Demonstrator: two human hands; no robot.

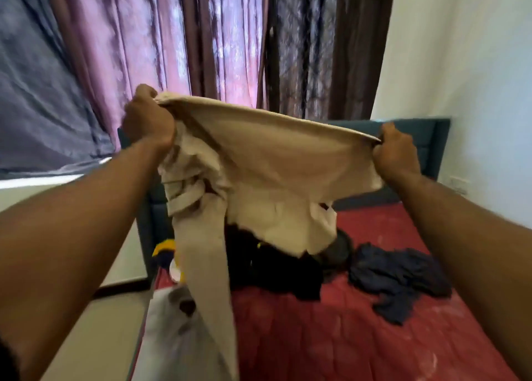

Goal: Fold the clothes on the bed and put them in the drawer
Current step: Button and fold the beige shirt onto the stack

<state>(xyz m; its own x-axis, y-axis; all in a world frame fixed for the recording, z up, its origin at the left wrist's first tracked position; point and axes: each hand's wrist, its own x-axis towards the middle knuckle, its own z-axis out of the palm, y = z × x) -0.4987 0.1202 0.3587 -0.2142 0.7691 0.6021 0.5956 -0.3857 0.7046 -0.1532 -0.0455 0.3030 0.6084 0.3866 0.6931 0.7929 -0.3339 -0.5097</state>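
Head view: both hands raised above the bed [359, 337]. Left hand [148, 120] and right hand [395, 151] each fisted on an end of the beige trousers [273, 161], waistband stretched taut between them. Fabric rumpled, one leg hanging down at left past the bed edge. Motion blur.

On the bed's red quilted cover: black clothes [273, 268] heaped under the trousers, navy garment [400, 277] crumpled to the right, white garment [172, 323] at near left edge, a yellow-blue item [164, 251] by the frame. Teal headboard [431, 138] behind, purple curtains [172, 35], white wall [475, 63] right.
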